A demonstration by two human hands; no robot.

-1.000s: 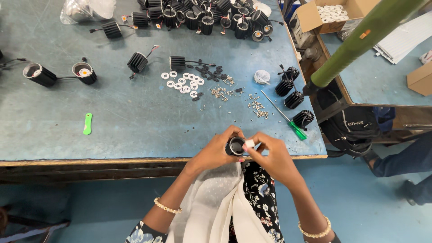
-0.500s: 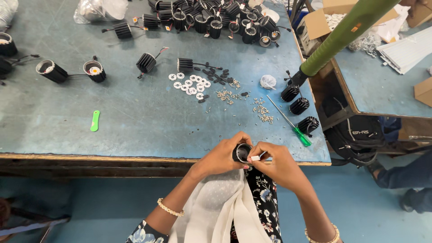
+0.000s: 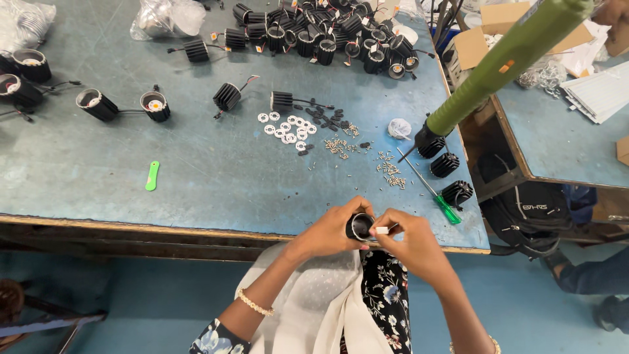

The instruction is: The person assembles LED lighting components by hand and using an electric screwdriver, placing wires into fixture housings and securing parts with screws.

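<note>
At the near edge of the tabletop, the left hand closed its grip around a small black cylindrical lamp housing, holding it with the open end facing up, just above the person's lap. The right hand met it from the right, its grip pinched narrow on a small white part at the housing's rim; a thin metal piece stuck out beside the fingertips.

Just beyond the hands, to the right, a green-handled screwdriver lay on the tabletop, with three black finned heat sinks near the right edge. A green powered screwdriver hung slanted above them. Farther in, loose screws and white rings were scattered mid-table, and a small green strip lay well to the left. Open black housings stood at the left, and a heap of black housings crowded the far edge beside clear plastic bags.
</note>
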